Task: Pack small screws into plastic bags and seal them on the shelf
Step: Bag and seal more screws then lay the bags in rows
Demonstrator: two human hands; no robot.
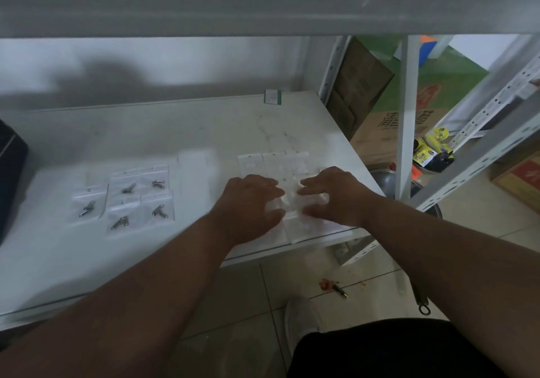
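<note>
- At the far left edge I see part of a dark box sitting on the white shelf.
- Next come the filled bags, lying flat on the shelf in a close group. I count five with screws inside: one at the left, two in the middle, and two at the right. Each holds a small bunch of metal screws. I cannot count the screws in each bunch.
- One more clear bag lies at the top left of that group. It looks to have nothing in it, but it is too pale to be sure.
- Just right of the group lies another pale bag, flat on the shelf by itself.
- My left hand rests on the shelf near the front right corner, fingers spread and fairly straight, pointing right. It presses on the empty bags and grips nothing.
- Between and under my hands lie the empty bags, side by side. I can see three tops in a row past my fingers. More seem to lie below, but I cannot count them.
- My right hand faces the left one, fingers spread and bent a little, touching the same bags. I cannot tell if it pinches one.
- A small green and white packet stands at the back of the shelf.
- On the floor, right of the shelf, I see cardboard boxes and one yellow and black pack.
- One pen lies on the floor tiles.
</note>
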